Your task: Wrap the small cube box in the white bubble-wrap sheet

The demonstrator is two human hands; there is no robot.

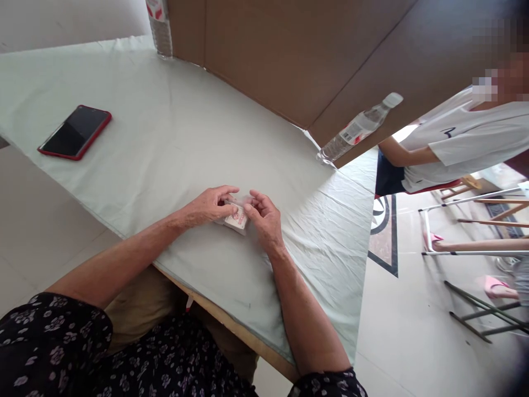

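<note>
A small white pack with red print (237, 219), which looks like a deck of playing cards, is between my two hands at the middle of the table. My left hand (209, 205) grips it from the left, with the thumb on its top face. Clear plastic (244, 199) shows at the pack's far edge, blurred, and I cannot tell whether it is a wrapper or a lid. My right hand (266, 220) is closed at the right side, thumb and fingers pinching the clear plastic. The undersides of the fingers are hidden.
A phone in a red case (76, 132) lies on the pale green tablecloth (136, 160) at left. A tall brown cardboard panel (268, 55) stands across the back, with water bottles (357, 129) (160, 33) against it. Another person (467, 138) sits at right beyond the panel.
</note>
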